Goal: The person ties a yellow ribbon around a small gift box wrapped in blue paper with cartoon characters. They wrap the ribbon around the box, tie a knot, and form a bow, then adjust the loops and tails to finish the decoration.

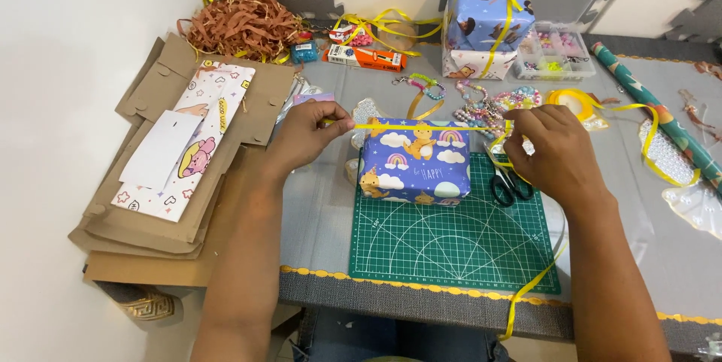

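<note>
A small box wrapped in purple-blue paper with clouds and rainbows (pixel 415 160) sits at the back of a green cutting mat (pixel 451 238). A yellow ribbon (pixel 421 126) is stretched taut across the top of the box. My left hand (pixel 308 135) pinches one end of it at the box's left. My right hand (pixel 553 147) holds the ribbon at the right, fingers curled. The ribbon's free tail (pixel 538 279) trails down over the table's front edge. Black scissors (pixel 508 185) lie just under my right hand.
Flat cardboard and patterned paper sheets (pixel 177 151) are stacked at left. Brown paper shreds (pixel 241 23), an orange box (pixel 365 56), a ribboned wrapped gift (pixel 485 16), a clear bead organiser (pixel 556 53), bead strings (pixel 481 106), a ribbon spool (pixel 575 102) and a wrapping paper roll (pixel 662 117) crowd the back and right.
</note>
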